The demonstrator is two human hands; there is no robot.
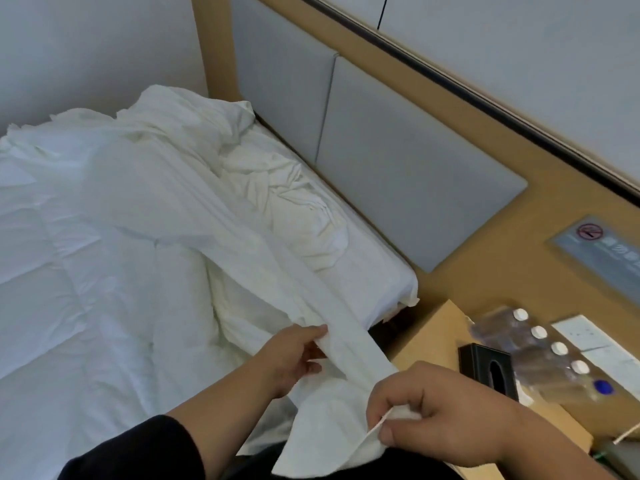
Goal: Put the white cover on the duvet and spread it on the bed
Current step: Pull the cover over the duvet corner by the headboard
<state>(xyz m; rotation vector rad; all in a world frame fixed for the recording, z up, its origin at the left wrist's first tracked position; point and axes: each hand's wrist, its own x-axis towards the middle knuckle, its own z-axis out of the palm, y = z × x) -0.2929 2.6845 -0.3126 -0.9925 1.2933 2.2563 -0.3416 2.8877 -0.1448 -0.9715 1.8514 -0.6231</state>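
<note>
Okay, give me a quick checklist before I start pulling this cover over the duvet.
1. Left hand holds the cover edge: ok.
2. Right hand pinches a cover corner: ok.
3. Cover opening found: cannot tell.
4. Duvet lies flat on the bed: not ok, it is rumpled.
5. Cover untangled: not ok, it is bunched near the headboard.
6. Bottles on the nightstand sit close to the right hand: not ok.

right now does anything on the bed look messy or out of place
Yes. The white cover lies bunched and twisted across the duvet, not spread. Both the left hand and right hand pinch one end of it. Nothing looks torn or spilled.
</note>
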